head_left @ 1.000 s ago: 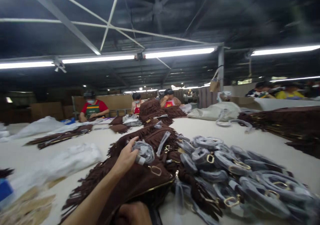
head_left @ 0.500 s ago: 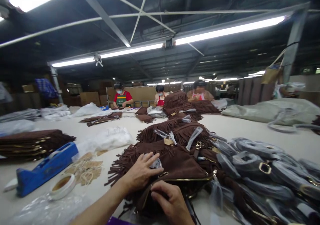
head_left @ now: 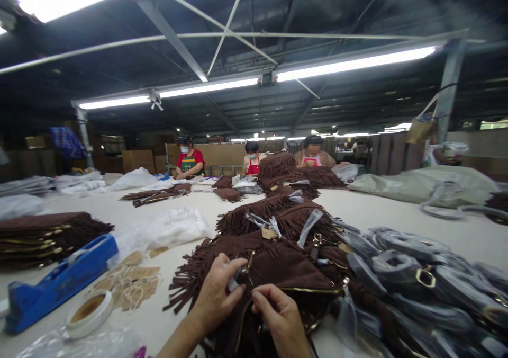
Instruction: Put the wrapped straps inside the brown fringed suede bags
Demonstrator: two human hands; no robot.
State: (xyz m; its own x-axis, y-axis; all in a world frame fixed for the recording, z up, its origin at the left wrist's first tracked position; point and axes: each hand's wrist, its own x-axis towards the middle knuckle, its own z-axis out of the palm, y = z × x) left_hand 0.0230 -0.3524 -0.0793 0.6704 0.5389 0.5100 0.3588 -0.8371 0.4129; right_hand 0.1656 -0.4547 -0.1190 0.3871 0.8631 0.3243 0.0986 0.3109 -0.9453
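A dark brown fringed bag (head_left: 289, 265) lies in front of me, its gold zip (head_left: 307, 290) partly open. My left hand (head_left: 218, 292) is at the bag's near left side, fingers and thumb curved round a small greyish plastic-wrapped piece (head_left: 233, 279). A gold zip pull (head_left: 250, 261) stands up just beyond its fingertips. Close to the right, my right hand (head_left: 280, 315) has thumb and forefinger pinched together at the zip's left end. What sits in that pinch is too small to make out. Below the hands, the front of the bag is partly hidden.
At left are a blue tape dispenser (head_left: 59, 286), a tape roll (head_left: 89, 313), brown paper tags (head_left: 135, 281) and stacked brown pieces (head_left: 51, 236). Plastic-wrapped straps (head_left: 416, 278) pile up at right. More fringed bags (head_left: 273, 212) lie beyond. Several co-workers sit across the table (head_left: 341, 202).
My left hand has gone from lying spread on the bag to curling round the wrapped piece, and the zip pull now stands up. My right hand has shifted slightly right, still pinched.
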